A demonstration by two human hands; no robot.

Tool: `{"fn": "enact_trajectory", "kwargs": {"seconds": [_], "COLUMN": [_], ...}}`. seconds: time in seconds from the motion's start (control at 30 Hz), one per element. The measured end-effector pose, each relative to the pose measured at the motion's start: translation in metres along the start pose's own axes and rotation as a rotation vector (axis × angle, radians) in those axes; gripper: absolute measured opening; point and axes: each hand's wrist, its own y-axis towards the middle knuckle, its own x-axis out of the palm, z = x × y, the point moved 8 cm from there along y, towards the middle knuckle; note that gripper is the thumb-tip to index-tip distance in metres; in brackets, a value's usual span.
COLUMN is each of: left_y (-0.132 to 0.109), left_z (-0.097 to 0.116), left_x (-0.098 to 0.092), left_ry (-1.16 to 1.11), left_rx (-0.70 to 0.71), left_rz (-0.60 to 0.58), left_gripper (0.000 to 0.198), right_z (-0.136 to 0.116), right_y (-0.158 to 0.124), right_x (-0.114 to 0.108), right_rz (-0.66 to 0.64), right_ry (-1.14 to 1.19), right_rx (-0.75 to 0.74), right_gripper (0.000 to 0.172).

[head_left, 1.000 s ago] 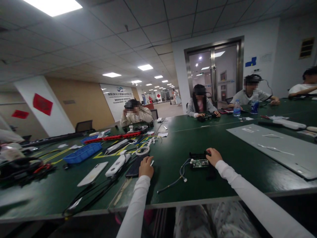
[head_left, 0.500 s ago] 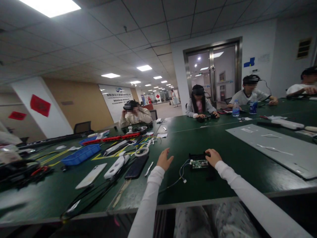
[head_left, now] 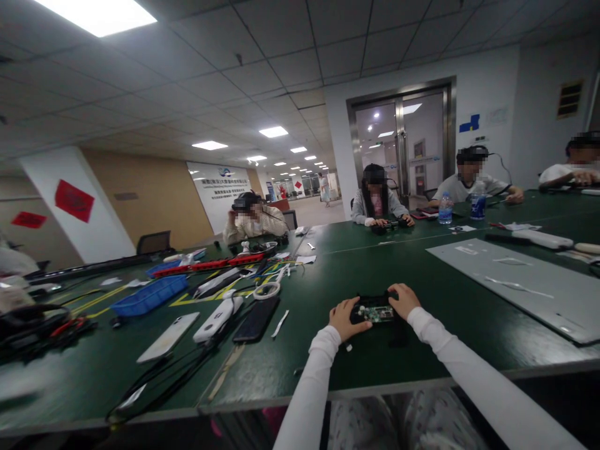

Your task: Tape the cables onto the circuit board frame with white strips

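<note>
A green circuit board sits in a black frame on the table in front of me. My left hand is closed round the left end of it, with the thumb along the near edge and the fingers at the far side. My right hand grips the right end, its fingers on the far right corner. Just below my left hand a small white connector pokes out; most of its cable is hidden by the hand. A dark flat shape lies on the table close to the board's near right corner.
To the left lie a black phone, a white phone, a white power bank with cables and a blue tray. A grey panel lies to the right. Several people sit across the green table, near two bottles.
My left hand has moved right and closed on the left end of the board, covering the cable there. My right hand stays on the right end.
</note>
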Motion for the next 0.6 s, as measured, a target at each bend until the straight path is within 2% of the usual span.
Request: {"fn": "enact_trajectory", "kwargs": {"seconds": [0.2, 0.33, 0.4, 0.47, 0.6], "left_y": [-0.003, -0.002, -0.002, -0.002, -0.002], "left_z": [0.001, 0.000, 0.000, 0.000, 0.000], "left_x": [0.003, 0.003, 0.003, 0.003, 0.003], "left_ry": [0.050, 0.047, 0.047, 0.048, 0.047], "left_rx": [0.048, 0.067, 0.064, 0.061, 0.053], "left_rz": [-0.023, -0.018, -0.015, -0.013, -0.015], "left_gripper": [0.089, 0.089, 0.089, 0.087, 0.086], "right_z": [0.004, 0.034, 0.066, 0.110, 0.220], "right_y": [-0.006, -0.009, -0.008, -0.007, -0.017], "right_x": [-0.031, -0.074, -0.102, -0.130, -0.194], "right_rz": [0.075, 0.171, 0.221, 0.239, 0.333], "right_ry": [-0.080, -0.235, -0.326, -0.388, -0.436], "right_rx": [0.006, 0.022, 0.088, 0.200, 0.460], "right_gripper": [0.026, 0.031, 0.036, 0.040, 0.045]}}
